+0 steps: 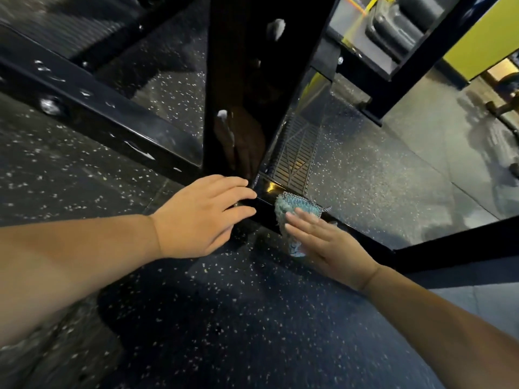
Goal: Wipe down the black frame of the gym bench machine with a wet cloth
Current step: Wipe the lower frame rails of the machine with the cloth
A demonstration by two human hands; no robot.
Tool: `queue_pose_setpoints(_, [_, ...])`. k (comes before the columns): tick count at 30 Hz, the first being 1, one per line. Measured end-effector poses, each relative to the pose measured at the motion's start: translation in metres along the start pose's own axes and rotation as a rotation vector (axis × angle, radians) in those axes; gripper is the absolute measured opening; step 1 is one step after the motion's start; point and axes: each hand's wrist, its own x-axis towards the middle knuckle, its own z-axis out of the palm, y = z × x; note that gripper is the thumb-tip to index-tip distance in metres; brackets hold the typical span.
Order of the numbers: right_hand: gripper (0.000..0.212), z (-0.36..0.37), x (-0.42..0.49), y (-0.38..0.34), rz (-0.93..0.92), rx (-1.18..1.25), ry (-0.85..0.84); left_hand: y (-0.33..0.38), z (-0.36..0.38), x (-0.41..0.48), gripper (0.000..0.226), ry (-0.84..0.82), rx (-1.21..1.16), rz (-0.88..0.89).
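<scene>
One fuzzy blue-green wet cloth sits bunched on the glossy black metal frame of the bench machine, on a low rail whose long axis runs from the upright post towards the lower right across the speckled dark rubber floor. Two bare hands work there. The right hand lies flat, fingers extended and pressed together, holding the cloth down. The left hand rests palm-down beside the post's base, fingers loosely spread.

Two bare forearms, no sleeves, watch or rings visible, end in a left hand and right hand.
</scene>
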Motion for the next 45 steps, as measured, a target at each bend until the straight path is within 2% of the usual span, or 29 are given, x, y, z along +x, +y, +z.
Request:
queue_pose_setpoints(2, [0.041, 0.006, 0.004, 0.002, 0.015, -0.077, 0.042, -0.001, 0.0, -0.001, 0.039, 0.015, 0.017, 0.008])
queue_pose_setpoints(5, [0.064, 0.02, 0.013, -0.001, 0.077, -0.27, 0.013, 0.001, 0.003, 0.0, 0.039, 0.033, 0.048, 0.035])
queue_pose_setpoints(8, [0.083, 0.027, 0.041, -0.016, 0.209, -0.277, 0.089, 0.002, 0.005, 0.002, 0.043, 0.033, 0.111, 0.051])
queue_pose_setpoints(10, [0.082, 0.032, 0.068, -0.028, 0.296, -0.228, 0.176, 0.003, 0.006, 0.005, 0.047, 0.041, 0.157, 0.041])
queue_pose_setpoints(13, [0.079, 0.036, 0.092, -0.04, 0.372, -0.227, 0.17, 0.007, 0.01, 0.01, 0.052, 0.017, 0.228, 0.02])
queue_pose_setpoints(15, [0.079, 0.035, 0.083, -0.033, 0.363, -0.172, 0.177, 0.006, 0.015, 0.01, 0.058, -0.028, 0.323, 0.026])
queue_pose_setpoints(17, [0.088, 0.031, 0.057, -0.023, 0.391, -0.124, 0.144, 0.002, 0.016, 0.008, 0.068, -0.1, 0.412, 0.044])
queue_pose_setpoints(19, [0.098, 0.026, 0.028, -0.018, 0.493, -0.115, 0.099, -0.001, 0.017, 0.005, 0.07, -0.165, 0.475, 0.045])
queue_pose_setpoints(23, [0.093, 0.021, 0.017, -0.021, 0.66, -0.13, 0.08, 0.0, 0.02, 0.004, 0.069, -0.196, 0.567, 0.037])
queue_pose_setpoints(27, [0.096, 0.024, 0.066, -0.036, 0.634, -0.169, 0.036, -0.002, 0.017, 0.005, 0.066, -0.174, 0.522, 0.038])
queue_pose_setpoints(30, [0.07, 0.029, 0.097, -0.049, 0.624, -0.139, 0.15, 0.002, 0.016, 0.011, 0.058, -0.075, 0.378, 0.067])
queue_pose_setpoints(32, [0.061, 0.029, 0.1, -0.047, 0.557, -0.094, 0.196, 0.006, 0.014, 0.015, 0.06, -0.077, 0.342, 0.085])
queue_pose_setpoints(35, [0.075, 0.02, 0.08, -0.03, 0.428, -0.017, 0.051, 0.011, 0.014, 0.017, 0.077, -0.218, 0.404, 0.097])
queue_pose_setpoints(37, [0.081, 0.012, 0.065, -0.024, 0.405, 0.096, -0.048, 0.015, 0.02, 0.015, 0.074, -0.395, 0.455, 0.085])
queue_pose_setpoints(39, [0.089, 0.009, 0.059, -0.028, 0.433, 0.119, -0.053, 0.016, 0.02, 0.014, 0.069, -0.473, 0.42, 0.09])
queue_pose_setpoints(41, [0.093, 0.013, 0.064, -0.038, 0.53, 0.078, 0.068, 0.01, 0.022, 0.011, 0.07, -0.36, 0.366, 0.101])
queue_pose_setpoints(42, [0.087, 0.016, 0.072, -0.044, 0.602, 0.069, 0.123, 0.007, 0.018, 0.01, 0.069, -0.245, 0.315, 0.134])
queue_pose_setpoints(45, [0.076, 0.027, 0.103, -0.055, 0.751, -0.009, 0.214, -0.005, 0.005, 0.008, 0.053, -0.09, 0.249, 0.187])
